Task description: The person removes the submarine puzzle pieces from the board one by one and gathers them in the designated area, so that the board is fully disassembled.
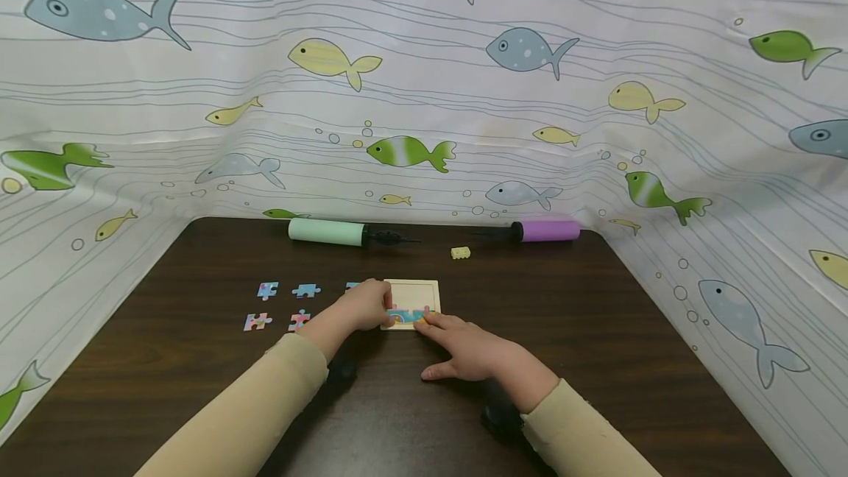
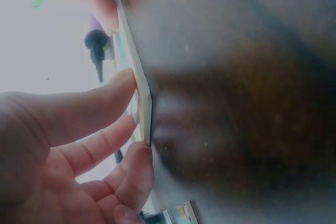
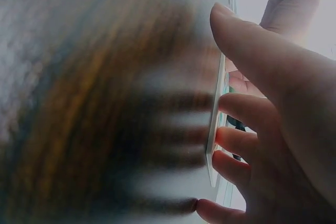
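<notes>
A small square wooden puzzle tray lies on the table, with blue and pink jigsaw pieces along its near side. My left hand grips the tray's near left corner. In the left wrist view its thumb is at one edge and curled fingertips meet the edge beside it. My right hand rests extended fingers on the near right corner, over the pieces there. Its thumb is spread away from the tray. Part of the tray's left side is hidden behind my left hand.
Loose jigsaw pieces, including a blue one and a pink one, lie to the left. Toward the back are a mint-green hand pump, a purple hand pump and a yellow toy block. Fish-patterned cloth encloses the table.
</notes>
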Demonstrator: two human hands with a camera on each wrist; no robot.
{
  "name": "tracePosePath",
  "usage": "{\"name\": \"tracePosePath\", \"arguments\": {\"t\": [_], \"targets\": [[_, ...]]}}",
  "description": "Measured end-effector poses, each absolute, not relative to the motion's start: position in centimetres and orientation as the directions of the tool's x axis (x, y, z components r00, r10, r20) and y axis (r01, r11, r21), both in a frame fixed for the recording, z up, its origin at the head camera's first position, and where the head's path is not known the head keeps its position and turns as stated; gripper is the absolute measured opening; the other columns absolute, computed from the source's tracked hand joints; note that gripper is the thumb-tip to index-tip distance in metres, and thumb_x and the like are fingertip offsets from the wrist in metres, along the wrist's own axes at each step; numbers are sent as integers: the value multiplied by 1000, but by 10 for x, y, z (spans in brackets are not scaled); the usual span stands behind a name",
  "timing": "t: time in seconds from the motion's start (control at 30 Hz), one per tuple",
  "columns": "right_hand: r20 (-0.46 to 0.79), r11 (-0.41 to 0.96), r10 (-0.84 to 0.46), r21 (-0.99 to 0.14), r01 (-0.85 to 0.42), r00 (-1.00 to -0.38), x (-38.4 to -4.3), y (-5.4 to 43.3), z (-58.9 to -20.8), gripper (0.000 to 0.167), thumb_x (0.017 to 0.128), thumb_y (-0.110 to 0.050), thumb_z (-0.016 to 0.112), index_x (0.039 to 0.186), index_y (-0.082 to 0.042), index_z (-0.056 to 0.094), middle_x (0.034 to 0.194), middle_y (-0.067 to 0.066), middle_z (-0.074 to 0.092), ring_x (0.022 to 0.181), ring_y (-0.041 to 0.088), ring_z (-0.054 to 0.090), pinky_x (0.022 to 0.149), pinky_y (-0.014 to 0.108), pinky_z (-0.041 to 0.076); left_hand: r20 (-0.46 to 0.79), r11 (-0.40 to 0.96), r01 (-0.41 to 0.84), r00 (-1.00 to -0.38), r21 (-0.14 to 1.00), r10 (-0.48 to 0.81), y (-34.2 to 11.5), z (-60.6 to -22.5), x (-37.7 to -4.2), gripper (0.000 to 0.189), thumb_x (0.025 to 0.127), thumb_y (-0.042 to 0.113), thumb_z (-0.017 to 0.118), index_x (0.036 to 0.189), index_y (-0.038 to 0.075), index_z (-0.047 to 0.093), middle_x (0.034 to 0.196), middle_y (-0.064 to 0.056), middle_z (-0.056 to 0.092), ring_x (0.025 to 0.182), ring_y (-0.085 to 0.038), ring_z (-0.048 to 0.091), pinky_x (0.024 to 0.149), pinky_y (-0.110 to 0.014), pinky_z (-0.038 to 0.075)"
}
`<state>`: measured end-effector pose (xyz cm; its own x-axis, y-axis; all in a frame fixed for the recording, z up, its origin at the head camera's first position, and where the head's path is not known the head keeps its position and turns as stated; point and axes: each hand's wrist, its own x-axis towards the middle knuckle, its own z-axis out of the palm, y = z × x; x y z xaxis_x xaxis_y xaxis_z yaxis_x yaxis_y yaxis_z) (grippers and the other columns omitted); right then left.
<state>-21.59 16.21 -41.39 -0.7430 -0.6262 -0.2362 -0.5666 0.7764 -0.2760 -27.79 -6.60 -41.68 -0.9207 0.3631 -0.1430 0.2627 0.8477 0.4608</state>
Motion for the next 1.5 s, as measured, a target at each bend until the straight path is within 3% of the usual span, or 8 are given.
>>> {"name": "tracePosePath", "arguments": {"t": [0.3, 0.77, 0.9, 1.13, 1.5], "targets": [[-240, 776, -627, -280, -566, -741, -216, 161, -412, 84, 89, -59, 63, 156, -21, 31, 161, 5, 22, 146, 28, 22, 109, 56, 29, -121, 829, 247, -929, 502, 350, -65, -415, -277, 26, 79, 11, 82, 81, 12, 56, 84, -4, 53, 70, -22, 50, 59, -35, 41], [-239, 770, -635, -267, -579, -735, -218, 160, -414, 83, 89, -59, 63, 156, -22, 31, 162, 5, 21, 145, 28, 23, 109, 54, 29, -77, 758, 243, -930, 606, 360, -84, -401, -266, 15, 88, 10, 75, 81, 12, 61, 76, -1, 59, 65, -19, 53, 58, -33, 44], [-239, 772, -633, -264, -578, -737, -218, 159, -415, 84, 88, -59, 63, 156, -22, 31, 161, 4, 22, 145, 28, 23, 109, 54, 29, -66, 719, 241, -927, 652, 370, -108, -391, -255, 10, 89, 4, 71, 83, 8, 63, 75, -3, 62, 59, -19, 54, 54, -34, 45], [-238, 768, -638, -270, -581, -733, -216, 158, -415, 83, 89, -56, 65, 156, -21, 31, 162, 4, 20, 146, 28, 22, 110, 54, 28, -45, 693, 242, -929, 679, 368, -182, -390, -226, 8, 88, 2, 69, 83, 7, 65, 74, -1, 60, 66, -18, 51, 58, -35, 44], [-219, 769, -635, -264, -582, -741, -215, 160, -416, 82, 90, -54, 66, 156, -20, 30, 163, 4, 18, 146, 28, 21, 109, 55, 28, -96, 681, 116, -960, 723, 265, -266, -402, -190, 5, 87, 4, 71, 88, 3, 66, 77, -3, 62, 73, -21, 57, 63, -36, 50]]}}
